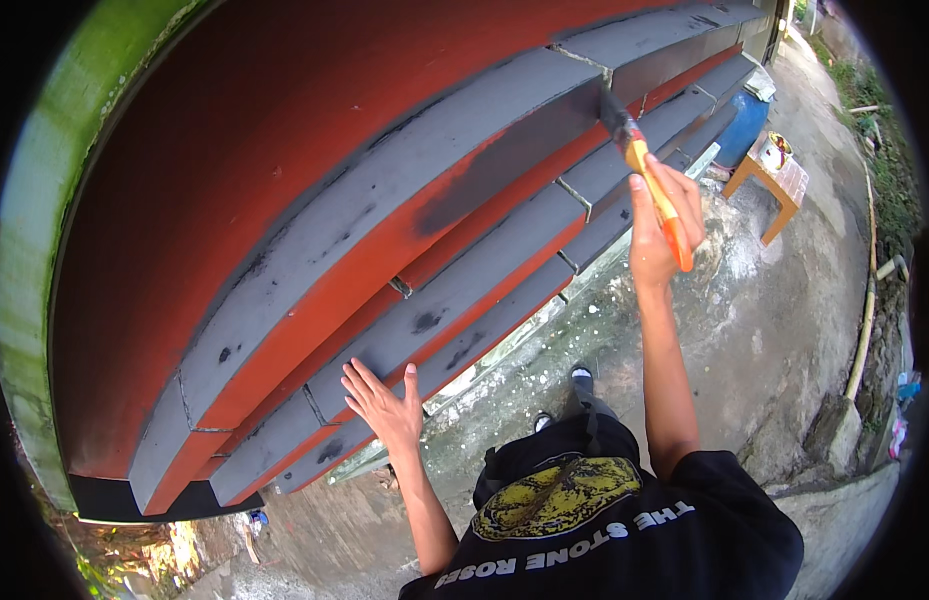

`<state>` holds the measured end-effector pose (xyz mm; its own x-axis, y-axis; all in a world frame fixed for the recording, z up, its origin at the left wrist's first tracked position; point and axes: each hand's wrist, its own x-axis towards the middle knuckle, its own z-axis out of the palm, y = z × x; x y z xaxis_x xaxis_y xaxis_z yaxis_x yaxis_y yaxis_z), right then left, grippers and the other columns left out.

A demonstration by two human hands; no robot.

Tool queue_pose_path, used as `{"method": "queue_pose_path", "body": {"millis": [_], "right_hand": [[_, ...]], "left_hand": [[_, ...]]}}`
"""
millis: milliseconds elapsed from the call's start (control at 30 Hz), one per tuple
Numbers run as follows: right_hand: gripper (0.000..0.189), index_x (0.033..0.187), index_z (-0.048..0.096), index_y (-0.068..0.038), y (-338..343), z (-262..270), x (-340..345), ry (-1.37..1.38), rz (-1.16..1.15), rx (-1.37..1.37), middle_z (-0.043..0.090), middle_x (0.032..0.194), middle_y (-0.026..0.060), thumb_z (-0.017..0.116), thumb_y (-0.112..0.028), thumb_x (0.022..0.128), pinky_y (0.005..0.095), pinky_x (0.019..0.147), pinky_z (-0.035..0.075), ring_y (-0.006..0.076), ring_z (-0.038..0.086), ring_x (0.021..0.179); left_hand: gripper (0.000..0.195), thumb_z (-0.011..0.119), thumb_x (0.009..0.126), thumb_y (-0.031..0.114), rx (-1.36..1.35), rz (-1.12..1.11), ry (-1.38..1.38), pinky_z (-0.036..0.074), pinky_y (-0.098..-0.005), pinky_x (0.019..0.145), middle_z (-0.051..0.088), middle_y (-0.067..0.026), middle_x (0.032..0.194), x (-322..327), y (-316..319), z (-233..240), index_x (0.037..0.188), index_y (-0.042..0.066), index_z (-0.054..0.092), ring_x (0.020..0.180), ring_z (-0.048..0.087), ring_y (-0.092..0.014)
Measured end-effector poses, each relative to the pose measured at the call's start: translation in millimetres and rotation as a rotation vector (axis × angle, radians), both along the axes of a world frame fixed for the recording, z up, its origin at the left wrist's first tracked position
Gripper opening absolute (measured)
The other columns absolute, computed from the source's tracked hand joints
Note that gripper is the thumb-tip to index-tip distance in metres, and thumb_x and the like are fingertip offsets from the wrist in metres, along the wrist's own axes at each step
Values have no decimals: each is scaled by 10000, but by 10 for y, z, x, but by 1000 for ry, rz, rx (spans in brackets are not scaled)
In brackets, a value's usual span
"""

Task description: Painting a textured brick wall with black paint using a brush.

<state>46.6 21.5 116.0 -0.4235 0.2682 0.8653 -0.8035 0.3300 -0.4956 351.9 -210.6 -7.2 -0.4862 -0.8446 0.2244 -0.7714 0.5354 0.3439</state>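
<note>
My right hand (pixel 663 232) grips a paintbrush (pixel 643 161) with a yellow and orange handle. Its dark bristles touch the front face of the top ledge (pixel 464 127), near a joint crack. Fresh-looking dark grey paint (pixel 502 161) covers the right stretch of that face, while the left stretch is red. Fingers spread, my left hand (pixel 389 412) is at a lower grey ledge (pixel 464 277) and seems to rest on it, holding nothing. The ledges are stepped, with grey tops, red fronts and several dark patches. Above them lies a red surface (pixel 209 150).
A paint can (pixel 776 152) with drips stands on a small wooden stool (pixel 783 180) at the right. Behind it is a blue drum (pixel 742 127). Paint-spotted concrete ground (pixel 734 315) runs below the ledges. A long pole (pixel 862 337) lies along the right edge. A green border (pixel 29 247) curves at left.
</note>
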Motion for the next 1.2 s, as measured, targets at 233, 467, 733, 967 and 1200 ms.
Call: {"method": "queue_pose_path", "body": {"millis": [233, 467, 733, 967, 1200], "right_hand": [[254, 1010, 740, 47, -433, -20, 848, 71, 435, 106, 683, 971, 144, 778, 57, 759, 347, 774, 603, 277, 711, 883], [248, 1021, 725, 59, -342, 180, 960, 107, 513, 58, 667, 954, 166, 729, 62, 773, 346, 729, 579, 277, 689, 832], [285, 1069, 748, 34, -415, 301, 723, 34, 261, 63, 671, 969, 138, 787, 37, 787, 322, 706, 580, 241, 693, 832], [295, 1016, 767, 26, -774, 313, 1535, 83, 683, 128, 673, 923, 124, 798, 29, 722, 326, 695, 609, 244, 711, 801], [272, 1021, 743, 50, -674, 439, 1378, -8, 877, 75, 674, 913, 157, 784, 8, 756, 326, 707, 586, 249, 701, 788]], "left_hand": [[1019, 585, 933, 637, -4, 14, -13, 111, -573, 1235, 174, -268, 1652, -15, 5, -1, 1594, -26, 181, 1541, 133, -430], [1020, 591, 933, 631, -2, 21, 11, 111, -571, 1236, 182, -264, 1652, 21, -28, -27, 1592, -32, 183, 1543, 136, -422], [1031, 588, 930, 634, -12, 5, 8, 112, -567, 1236, 185, -262, 1652, -14, 3, -20, 1587, -48, 179, 1543, 139, -421], [1015, 586, 935, 609, -14, 28, -14, 103, -560, 1237, 167, -246, 1664, 8, -20, -53, 1596, -28, 154, 1551, 127, -405], [992, 582, 950, 590, -50, 6, 1, 115, -558, 1237, 189, -245, 1657, 29, -44, -104, 1586, -52, 173, 1544, 147, -412]]}}
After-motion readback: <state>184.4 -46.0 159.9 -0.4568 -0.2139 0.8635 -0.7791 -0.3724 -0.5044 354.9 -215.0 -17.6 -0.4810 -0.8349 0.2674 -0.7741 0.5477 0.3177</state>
